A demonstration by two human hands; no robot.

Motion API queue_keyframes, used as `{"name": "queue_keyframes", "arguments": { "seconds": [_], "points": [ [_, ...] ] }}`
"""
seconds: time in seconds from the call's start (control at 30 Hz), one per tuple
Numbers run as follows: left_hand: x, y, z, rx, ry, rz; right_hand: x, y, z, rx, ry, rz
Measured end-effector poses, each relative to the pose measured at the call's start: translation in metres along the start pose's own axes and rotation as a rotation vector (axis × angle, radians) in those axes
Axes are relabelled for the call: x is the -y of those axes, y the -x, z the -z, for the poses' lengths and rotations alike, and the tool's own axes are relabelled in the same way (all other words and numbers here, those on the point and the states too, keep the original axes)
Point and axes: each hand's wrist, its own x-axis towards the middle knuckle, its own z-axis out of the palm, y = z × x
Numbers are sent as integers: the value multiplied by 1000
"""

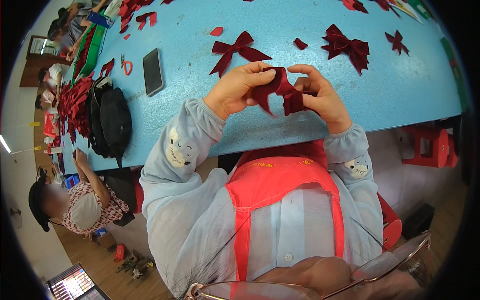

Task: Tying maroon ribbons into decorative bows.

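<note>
Two hands: both up over near edge of blue table (310, 120), working one dark red ribbon piece (280, 92) between them.
Left hand (239, 89): fingers curled shut round ribbon's left part, thumb laid flat along top, pressing fabric down.
Right hand (320, 95): thumb + forefinger pinched tight on ribbon's right fold; other fingers bent in behind it, partly hidden.
Ribbon piece: velvet-looking, folded/bunched at centre, one pointed tail hanging down below left hand, a loop bulging by right hand. Held just above table, w/ no clear contact to surface – can't tell for sure.
Finished bow, mid (236, 51): flat on table just beyond left hand, tails spread.
Fuller bow (346, 47): beyond right hand, several loops, apart from both hands.
Small bow (396, 41): further right, near table's far right part.
Scraps: small red offcut (300, 43) between the two bigger bows; another (216, 31) further back.
Phone (153, 71): dark, face up, left of mid bow, well apart from hands.
Scissors (125, 65): orange handles, just left of phone.
Black bag (110, 122): slumped at table's left part, next to heap of red ribbon pieces (75, 102).
Wearer: pale blue sleeves w/ cartoon patches, red apron (280, 180) over shirt.
Others: a person in patterned top (90, 200) seated at left; more people at far left end of table.
Red stool (432, 147): at right, below table edge.
</note>
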Motion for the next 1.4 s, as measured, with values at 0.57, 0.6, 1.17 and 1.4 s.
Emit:
{"name": "queue_keyframes", "arguments": {
  "seconds": [0.57, 0.6, 1.17, 1.4],
  "points": [
    [13, -26, 21, 61, 160, -91, -16, -22, 5, -95, -127, 26],
    [13, -29, 15, -2, 172, -123, -14, -24, 5, -126, -162, 10],
    [16, -55, 31, 35, 417, -279, -27, -52, 14, -273, -208, -116],
    [8, -55, 31, -6, -238, -348, -42, -63, 30, -141, -44, -145]
  ]
}}
